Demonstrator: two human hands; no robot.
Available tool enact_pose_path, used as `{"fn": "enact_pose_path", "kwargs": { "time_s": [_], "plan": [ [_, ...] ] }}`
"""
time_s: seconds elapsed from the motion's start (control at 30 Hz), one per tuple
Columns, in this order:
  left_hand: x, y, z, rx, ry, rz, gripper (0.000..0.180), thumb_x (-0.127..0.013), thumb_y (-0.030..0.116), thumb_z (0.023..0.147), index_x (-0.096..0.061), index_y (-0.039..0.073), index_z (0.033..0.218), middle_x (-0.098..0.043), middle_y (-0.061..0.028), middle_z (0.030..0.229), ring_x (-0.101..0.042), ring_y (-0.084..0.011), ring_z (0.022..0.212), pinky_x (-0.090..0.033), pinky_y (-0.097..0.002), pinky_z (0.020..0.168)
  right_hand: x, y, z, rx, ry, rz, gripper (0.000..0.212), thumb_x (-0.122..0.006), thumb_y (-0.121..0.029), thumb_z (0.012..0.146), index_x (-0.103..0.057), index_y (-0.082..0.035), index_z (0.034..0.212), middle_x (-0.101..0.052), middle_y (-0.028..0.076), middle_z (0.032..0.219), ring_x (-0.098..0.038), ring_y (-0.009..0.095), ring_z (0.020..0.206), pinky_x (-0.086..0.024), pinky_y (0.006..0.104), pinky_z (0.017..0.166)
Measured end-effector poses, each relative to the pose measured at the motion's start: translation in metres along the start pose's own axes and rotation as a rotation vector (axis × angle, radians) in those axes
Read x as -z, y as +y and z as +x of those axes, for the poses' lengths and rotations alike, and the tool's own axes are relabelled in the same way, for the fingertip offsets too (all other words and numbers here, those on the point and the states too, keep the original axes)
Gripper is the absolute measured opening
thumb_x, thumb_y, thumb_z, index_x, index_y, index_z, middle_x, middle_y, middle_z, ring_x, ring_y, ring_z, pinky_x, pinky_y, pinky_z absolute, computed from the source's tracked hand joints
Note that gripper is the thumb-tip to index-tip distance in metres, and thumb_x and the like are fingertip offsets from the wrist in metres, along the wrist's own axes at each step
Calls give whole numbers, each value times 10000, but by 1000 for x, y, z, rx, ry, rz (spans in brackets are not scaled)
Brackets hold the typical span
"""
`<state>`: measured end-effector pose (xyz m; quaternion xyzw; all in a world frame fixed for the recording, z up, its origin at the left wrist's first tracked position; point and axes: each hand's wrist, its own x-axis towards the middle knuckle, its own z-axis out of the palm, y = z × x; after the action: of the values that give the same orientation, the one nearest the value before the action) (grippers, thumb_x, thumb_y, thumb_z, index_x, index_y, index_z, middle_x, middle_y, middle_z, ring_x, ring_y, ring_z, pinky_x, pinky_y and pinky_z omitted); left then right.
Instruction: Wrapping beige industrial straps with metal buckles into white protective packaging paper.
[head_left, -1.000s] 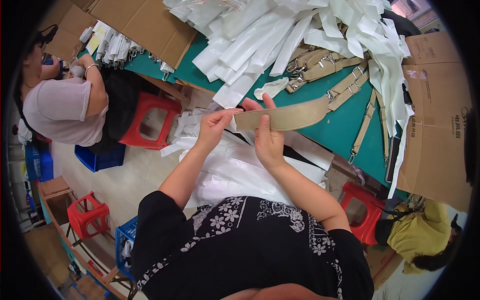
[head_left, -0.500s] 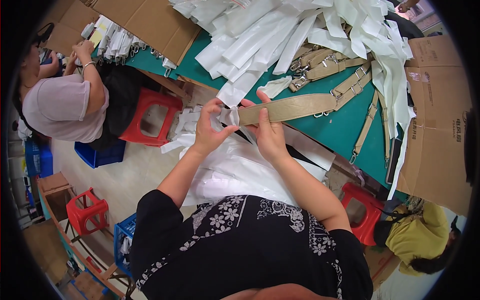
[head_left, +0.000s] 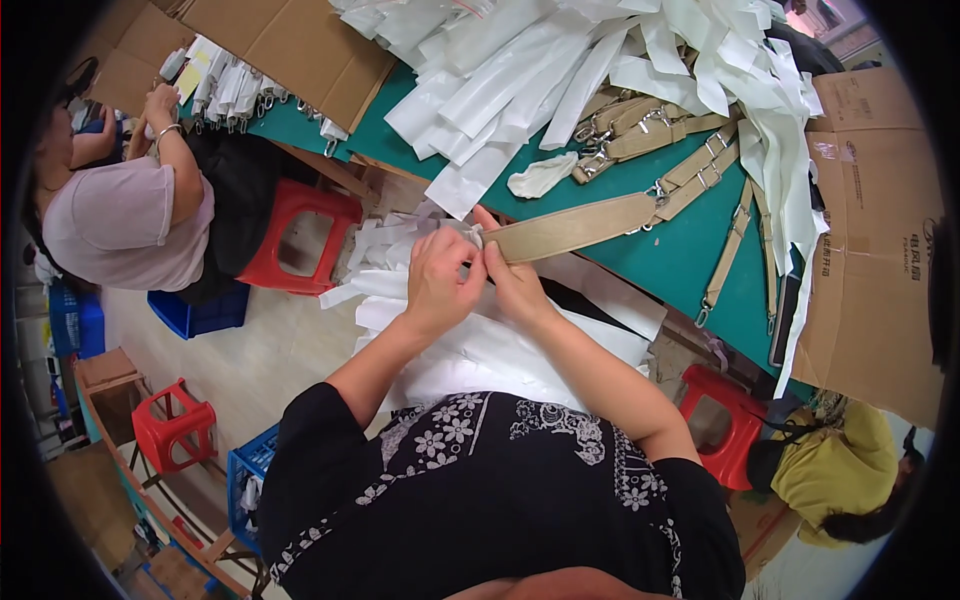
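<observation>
A wide beige shoulder strap point(head_left: 575, 228) reaches from my hands across the near edge of the green table. Its far right end joins metal clips and a narrower strap section point(head_left: 703, 178). My right hand point(head_left: 517, 287) grips the strap's left end, thumb on top. Right beside it, my left hand point(head_left: 445, 280) is closed, fingertips pinched at a bit of white wrapping around that end; the fingers mostly hide it. A small crumpled white piece point(head_left: 542, 177) lies on the table beyond the strap.
White plastic sleeves point(head_left: 520, 80) heap over the table point(head_left: 650, 270), with more beige straps point(head_left: 630, 130) beside them. White sleeves point(head_left: 470, 345) also lie below my hands. A cardboard box point(head_left: 870, 250) stands at right. Seated co-workers are at left point(head_left: 125, 215) and lower right point(head_left: 840, 475).
My left hand has moved right and closed at the strap's end, from an open curve. My right hand has slid left along the strap to that end.
</observation>
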<state>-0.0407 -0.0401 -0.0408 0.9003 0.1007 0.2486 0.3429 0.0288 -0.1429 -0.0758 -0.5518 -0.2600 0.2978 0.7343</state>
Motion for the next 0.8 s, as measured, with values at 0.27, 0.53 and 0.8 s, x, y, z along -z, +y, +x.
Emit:
{"fn": "enact_pose_path", "kwargs": {
  "time_s": [0.27,0.53,0.8],
  "plan": [
    [3,-12,-7,152,-56,-27,118,-580,108,784,-533,34,705,-480,-73,691,-480,-250,680,-353,-338,657,15,-51,-9,-17,355,139,468,-400,-313,934,-365,-14,1292,-505,107,1190,-483,189,1070,-327,317,948],
    [6,-14,-10,135,-48,-70,107,-588,110,771,-537,56,695,-490,-66,684,-484,-256,653,-345,-353,640,3,-51,-8,122,441,-239,202,-596,-83,819,-600,-15,1009,-595,53,882,-536,100,797,-434,234,687],
    [4,-3,-10,45,-18,-54,98,-600,77,752,-528,51,692,-488,-70,683,-481,-259,653,-342,-351,639,-2,-40,-2,52,224,-460,180,-602,-100,814,-633,-40,981,-619,86,892,-593,138,784,-473,255,713]
  ]
}}
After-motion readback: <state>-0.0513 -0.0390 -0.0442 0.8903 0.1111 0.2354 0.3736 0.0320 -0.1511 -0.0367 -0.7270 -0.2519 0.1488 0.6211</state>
